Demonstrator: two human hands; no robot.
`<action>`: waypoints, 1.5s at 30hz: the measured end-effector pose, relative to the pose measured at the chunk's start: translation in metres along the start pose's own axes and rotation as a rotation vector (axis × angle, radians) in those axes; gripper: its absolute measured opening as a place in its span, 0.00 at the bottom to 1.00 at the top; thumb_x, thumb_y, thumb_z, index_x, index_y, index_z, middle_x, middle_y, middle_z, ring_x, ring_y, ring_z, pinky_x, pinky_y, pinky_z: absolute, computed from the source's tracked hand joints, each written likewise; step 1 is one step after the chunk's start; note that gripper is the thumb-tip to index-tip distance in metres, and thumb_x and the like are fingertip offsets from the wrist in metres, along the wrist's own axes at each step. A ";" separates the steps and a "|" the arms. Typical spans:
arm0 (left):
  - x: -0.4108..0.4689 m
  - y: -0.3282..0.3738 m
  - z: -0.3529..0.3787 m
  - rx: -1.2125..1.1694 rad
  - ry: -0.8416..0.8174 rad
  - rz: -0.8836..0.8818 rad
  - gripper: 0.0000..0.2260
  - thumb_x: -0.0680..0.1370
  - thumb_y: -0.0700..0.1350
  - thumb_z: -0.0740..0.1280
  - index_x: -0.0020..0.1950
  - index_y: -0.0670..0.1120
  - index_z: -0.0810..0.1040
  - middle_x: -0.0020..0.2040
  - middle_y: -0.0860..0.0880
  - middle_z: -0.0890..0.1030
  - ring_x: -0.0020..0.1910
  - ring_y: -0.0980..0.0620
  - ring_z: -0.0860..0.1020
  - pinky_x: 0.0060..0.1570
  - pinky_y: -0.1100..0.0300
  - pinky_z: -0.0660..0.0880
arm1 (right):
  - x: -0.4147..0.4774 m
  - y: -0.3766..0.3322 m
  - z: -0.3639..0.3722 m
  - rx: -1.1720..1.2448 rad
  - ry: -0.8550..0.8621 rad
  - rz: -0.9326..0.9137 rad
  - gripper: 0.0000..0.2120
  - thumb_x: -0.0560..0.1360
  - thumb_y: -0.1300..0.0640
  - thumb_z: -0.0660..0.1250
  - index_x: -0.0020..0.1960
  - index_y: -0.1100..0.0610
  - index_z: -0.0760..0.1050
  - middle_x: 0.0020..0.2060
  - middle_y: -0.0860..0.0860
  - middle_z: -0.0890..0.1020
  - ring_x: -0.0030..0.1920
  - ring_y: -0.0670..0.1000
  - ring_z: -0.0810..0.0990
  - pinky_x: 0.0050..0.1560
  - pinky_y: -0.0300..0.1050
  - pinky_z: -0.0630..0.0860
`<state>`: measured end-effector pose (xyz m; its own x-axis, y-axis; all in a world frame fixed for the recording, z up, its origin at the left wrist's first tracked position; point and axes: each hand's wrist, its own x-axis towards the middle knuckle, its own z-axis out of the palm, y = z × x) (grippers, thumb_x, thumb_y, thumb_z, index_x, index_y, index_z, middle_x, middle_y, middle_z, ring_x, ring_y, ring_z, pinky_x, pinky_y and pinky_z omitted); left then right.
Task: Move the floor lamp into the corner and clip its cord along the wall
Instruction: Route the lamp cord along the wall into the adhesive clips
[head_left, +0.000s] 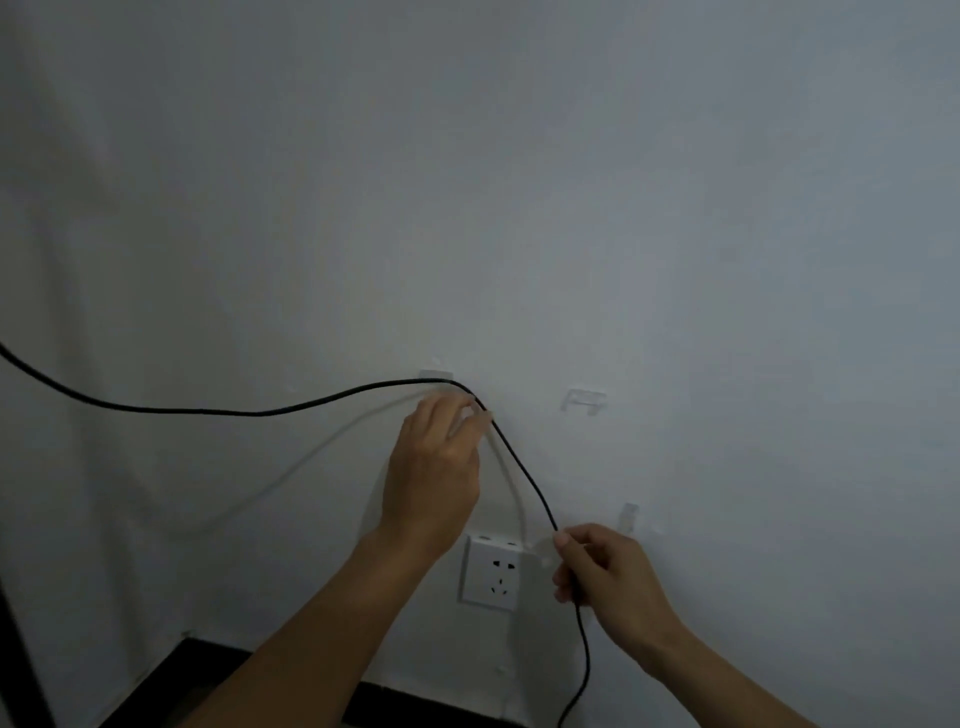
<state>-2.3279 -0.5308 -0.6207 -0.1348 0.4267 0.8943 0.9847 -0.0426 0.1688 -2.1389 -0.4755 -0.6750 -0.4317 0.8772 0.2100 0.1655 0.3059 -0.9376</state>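
Now, from the left edge the black cord (208, 411) runs nearly level along the wall (571, 182), rises a little, and bends sharply down just under the first clip (435, 375), a small clear tab stuck to the wall. The left hand (431, 467) sits right at that bend, its fingers (467, 410) loosely curled and pressing the cord up toward the clip; whether the cord is already seated in it cannot be told, since the fingertips blur over the spot. A pale white cable (332, 441) droops behind the same hand. From the bend the cord slants down and right, past the socket (491, 571), to the right hand (602, 571), whose thumb and forefinger are pinched shut on it; below, it hangs slack toward the floor. Two more clips lie further right: one (586, 401) level with the bend, well clear of the cord, another (628, 517) just above the right hand. The left hand is nearer the first clip, so the push probably falls to it. The lamp is out of view.
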 end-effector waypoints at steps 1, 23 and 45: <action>0.000 0.004 0.004 0.009 -0.027 0.037 0.16 0.69 0.32 0.67 0.54 0.42 0.81 0.57 0.42 0.81 0.57 0.42 0.77 0.56 0.50 0.78 | -0.001 0.002 -0.004 -0.015 0.006 0.001 0.09 0.78 0.57 0.65 0.43 0.60 0.80 0.28 0.56 0.81 0.29 0.53 0.79 0.34 0.48 0.77; 0.017 0.037 0.030 0.064 -0.122 -0.149 0.07 0.69 0.43 0.74 0.35 0.45 0.76 0.37 0.47 0.78 0.39 0.43 0.74 0.34 0.52 0.72 | 0.054 -0.111 -0.040 -0.258 0.401 -0.238 0.09 0.75 0.53 0.68 0.40 0.56 0.81 0.31 0.47 0.80 0.34 0.48 0.78 0.40 0.44 0.76; 0.037 0.038 0.023 0.067 -0.203 -0.294 0.06 0.76 0.44 0.65 0.44 0.42 0.77 0.49 0.43 0.77 0.52 0.42 0.72 0.42 0.50 0.71 | 0.032 -0.052 -0.065 -0.229 0.369 -0.188 0.07 0.76 0.54 0.68 0.39 0.53 0.77 0.31 0.49 0.84 0.29 0.48 0.83 0.41 0.50 0.82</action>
<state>-2.2930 -0.4960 -0.5906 -0.3952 0.5832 0.7097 0.9131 0.1652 0.3726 -2.1036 -0.4389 -0.6018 -0.1353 0.8593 0.4933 0.3236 0.5089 -0.7977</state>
